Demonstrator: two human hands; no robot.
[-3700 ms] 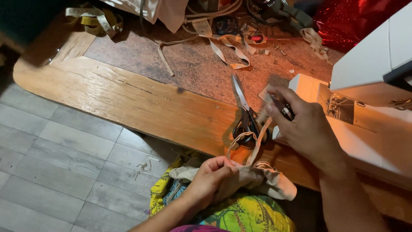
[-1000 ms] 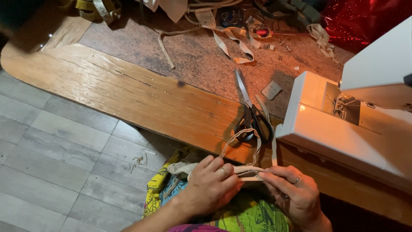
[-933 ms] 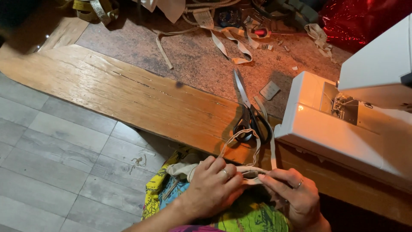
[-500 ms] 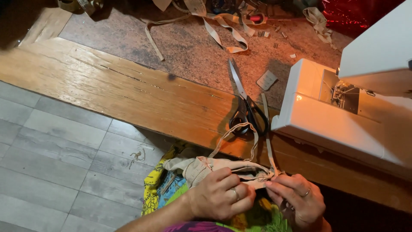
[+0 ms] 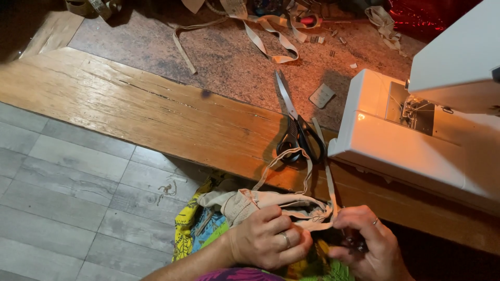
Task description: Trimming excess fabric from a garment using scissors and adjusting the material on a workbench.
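My left hand (image 5: 268,240) grips a small beige fabric piece (image 5: 245,202) with thin straps, held over my lap below the table edge. My right hand (image 5: 367,244) pinches the same piece at its right end, where a narrow strap (image 5: 327,171) runs up onto the table. A loop of strap (image 5: 291,156) rises from the fabric and lies over the handles of black scissors (image 5: 298,134) on the wooden table (image 5: 130,112). Both hands sit close together, fingers closed on the cloth.
A white sewing machine (image 5: 416,135) with its light on stands at the right. Beige strips (image 5: 260,39), small scraps and a grey patch (image 5: 322,96) lie on the table's brown top. Colourful cloth (image 5: 200,231) covers my lap. Grey floor tiles (image 5: 67,198) lie at the left.
My right hand left the table near the scissors and came down to the fabric. Both hands have since lowered the piece toward my lap, and the view has shifted down.
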